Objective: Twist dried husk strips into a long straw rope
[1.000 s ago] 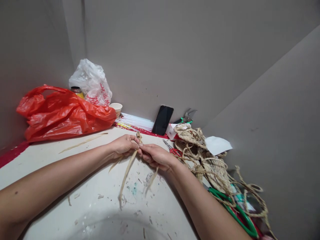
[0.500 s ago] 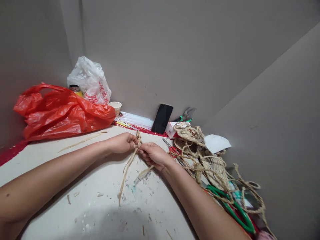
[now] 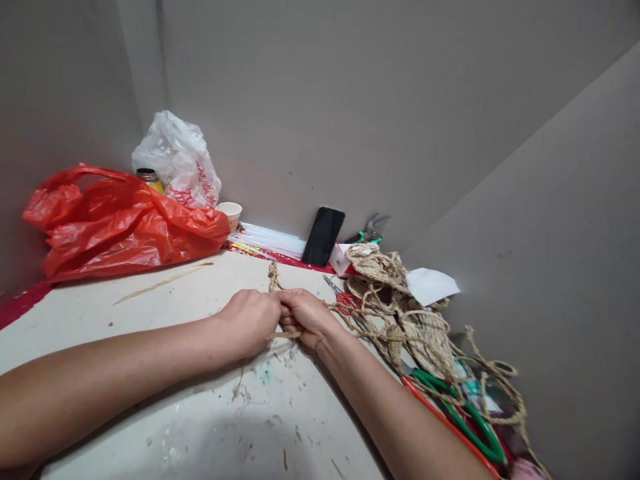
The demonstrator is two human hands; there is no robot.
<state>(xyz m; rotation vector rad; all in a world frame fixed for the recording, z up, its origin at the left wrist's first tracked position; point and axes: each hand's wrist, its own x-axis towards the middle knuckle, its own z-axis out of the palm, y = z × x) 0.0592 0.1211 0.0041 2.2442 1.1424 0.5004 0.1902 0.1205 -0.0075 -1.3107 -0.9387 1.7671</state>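
Observation:
My left hand [image 3: 250, 323] is closed, its back toward me, around the strands of a straw cord [image 3: 273, 275]. The twisted end of this cord sticks up beyond the knuckles. My right hand [image 3: 307, 317] touches the left and pinches the same cord, thumb over bent fingers. A pale loose strand [image 3: 286, 335] shows below the two hands, and a thin end hangs under the left one. The exact spot of each grip is hidden by the fingers. Red-handled scissors [image 3: 346, 299] lie just right of my right hand.
Coiled straw rope [image 3: 425, 337] is heaped on the right, with green-handled shears [image 3: 465, 413] beside my forearm. A phone [image 3: 323, 237] leans on the wall near pliers [image 3: 371, 230]. A red plastic bag [image 3: 130, 223] and a paper cup [image 3: 230, 215] stand at back left. Straw scraps litter the white tabletop [image 3: 200, 413].
My left hand has come down toward me and turned, closing over the strands, which it now mostly covers. The right hand stays nearly in place, holding the cord.

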